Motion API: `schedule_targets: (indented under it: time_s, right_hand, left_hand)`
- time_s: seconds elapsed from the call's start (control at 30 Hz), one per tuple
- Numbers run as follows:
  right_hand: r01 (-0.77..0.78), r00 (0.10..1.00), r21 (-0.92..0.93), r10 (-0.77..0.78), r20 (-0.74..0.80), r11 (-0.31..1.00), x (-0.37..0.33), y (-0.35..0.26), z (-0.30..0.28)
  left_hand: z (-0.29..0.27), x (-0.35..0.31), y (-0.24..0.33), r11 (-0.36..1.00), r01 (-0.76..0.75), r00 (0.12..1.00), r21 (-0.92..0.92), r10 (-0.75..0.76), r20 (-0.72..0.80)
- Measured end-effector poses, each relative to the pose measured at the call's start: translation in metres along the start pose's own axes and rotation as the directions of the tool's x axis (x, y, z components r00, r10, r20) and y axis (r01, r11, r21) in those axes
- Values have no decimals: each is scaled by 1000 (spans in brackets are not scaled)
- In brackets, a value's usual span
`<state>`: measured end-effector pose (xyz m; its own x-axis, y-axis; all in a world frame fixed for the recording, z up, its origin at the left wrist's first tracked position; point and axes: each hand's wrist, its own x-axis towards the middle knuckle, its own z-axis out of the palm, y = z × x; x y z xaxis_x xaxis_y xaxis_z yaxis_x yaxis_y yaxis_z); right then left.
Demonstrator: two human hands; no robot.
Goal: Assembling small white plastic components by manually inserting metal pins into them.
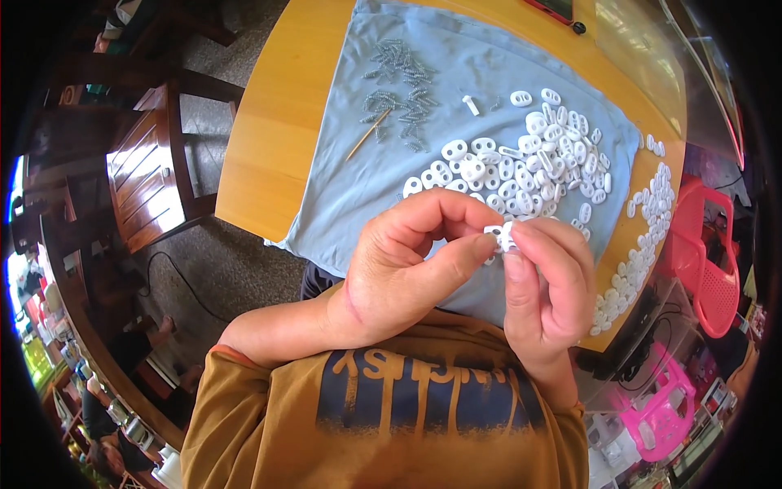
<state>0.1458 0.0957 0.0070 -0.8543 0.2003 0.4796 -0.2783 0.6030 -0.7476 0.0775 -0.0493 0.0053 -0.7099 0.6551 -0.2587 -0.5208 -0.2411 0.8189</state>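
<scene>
Over the near edge of the cloth, my left hand (403,265) and my right hand (554,285) meet fingertip to fingertip. Both are closed in a pinch on one small white two-hole plastic piece (507,235), like a cord lock; the fingers partly cover it. Just beyond them, a loose heap of white oval two-hole pieces (525,167) spreads across the blue cloth (338,204). Farther left lie many small metal springs (399,61) and a thin wooden stick (369,134). A small white peg-shaped part (471,105) rests between the springs and the heap.
The cloth lies on a yellow wooden table (273,130). Along its right edge is a second group of white pieces (652,212). A red plastic chair (705,253) and a pink stool (664,407) stand to the right, a wooden chair (151,175) to the left.
</scene>
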Motion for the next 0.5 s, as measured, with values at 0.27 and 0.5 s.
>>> schedule_targets:
  time_s: [0.27, 0.5]
  right_hand:
    - [-76, 995, 88, 70, 66, 993, 1, 0, -2]
    - [-219, 976, 312, 204, 79, 924, -7, 3, -2]
  left_hand:
    - [-1, -5, -1, 995, 35, 997, -93, -29, 68]
    - [-5, -4, -5, 999, 5, 991, -44, 1, 137]
